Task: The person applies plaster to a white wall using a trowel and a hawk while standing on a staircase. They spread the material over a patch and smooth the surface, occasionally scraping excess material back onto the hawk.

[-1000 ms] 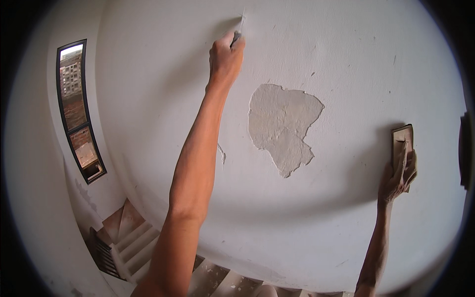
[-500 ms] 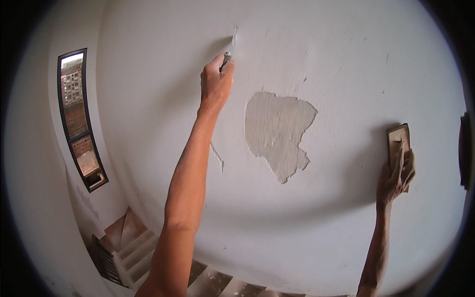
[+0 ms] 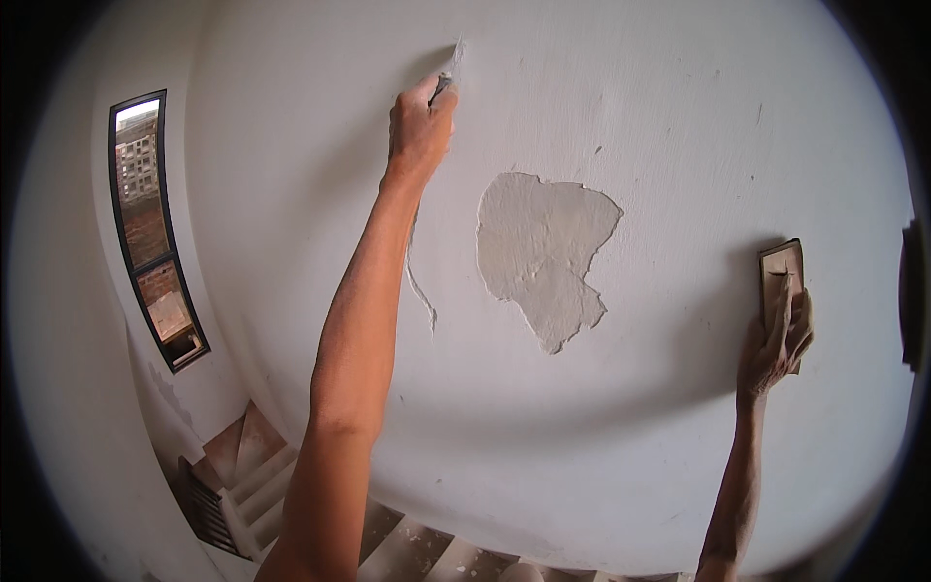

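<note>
A scraper (image 3: 442,89) with a dark handle is in my left hand (image 3: 421,126), fingers closed round it, its thin tip against the white wall (image 3: 698,116) high up at the centre. An irregular grey patch of bare plaster (image 3: 538,233) with ragged edges lies to the right of my left forearm, beside a thin flaking crack (image 3: 424,301). At the right, my right hand (image 3: 774,344) grips a flat, beige rectangular block (image 3: 782,260) held flat at the wall, casting a shadow to its left.
A narrow dark-framed window (image 3: 144,189) at the left shows buildings outside. Below it, stairs (image 3: 276,475) with a dark railing (image 3: 208,504) turn and run along the foot of the wall. A dark object (image 3: 910,291) sits at the far right edge.
My left hand and scraper moved down and left, then slightly up over the last half second; more of the crack now shows. My right hand and block shifted only slightly left in the view.
</note>
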`<state>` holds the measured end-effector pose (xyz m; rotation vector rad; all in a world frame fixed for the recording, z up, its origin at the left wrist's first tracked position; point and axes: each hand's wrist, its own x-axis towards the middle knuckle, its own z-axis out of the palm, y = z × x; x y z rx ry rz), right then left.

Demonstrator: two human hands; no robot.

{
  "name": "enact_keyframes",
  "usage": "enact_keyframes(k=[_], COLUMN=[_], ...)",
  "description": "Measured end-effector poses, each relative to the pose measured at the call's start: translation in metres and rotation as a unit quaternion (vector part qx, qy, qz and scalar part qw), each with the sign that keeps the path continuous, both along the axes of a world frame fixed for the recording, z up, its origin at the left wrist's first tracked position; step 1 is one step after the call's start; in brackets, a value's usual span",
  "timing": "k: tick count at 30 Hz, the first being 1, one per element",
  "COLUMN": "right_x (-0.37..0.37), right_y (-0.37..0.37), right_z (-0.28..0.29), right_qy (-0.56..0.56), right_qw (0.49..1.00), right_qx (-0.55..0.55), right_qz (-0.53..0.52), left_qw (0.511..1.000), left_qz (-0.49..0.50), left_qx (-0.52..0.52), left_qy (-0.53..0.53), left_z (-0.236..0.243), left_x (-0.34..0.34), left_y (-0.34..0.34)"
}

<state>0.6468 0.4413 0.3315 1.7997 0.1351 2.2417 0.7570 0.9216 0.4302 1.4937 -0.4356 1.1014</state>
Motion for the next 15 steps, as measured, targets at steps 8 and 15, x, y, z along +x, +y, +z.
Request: enact_keyframes(k=[8,15], right_x=[0.0,-0.001], right_y=[0.0,-0.002], right_z=[0.001,-0.002], right_qy=[-0.008,0.014], right_qw=[1.0,1.0], right_qx=[0.004,0.014], right_qz=[-0.001,0.007], left_qw=[1.0,0.999], left_qz=[0.0,-0.003], left_qx=[-0.002,-0.03], left_qy=[-0.015,-0.018], left_z=[-0.023,-0.021], left_x=[0.003,0.008], left_y=[-0.005,-0.012])
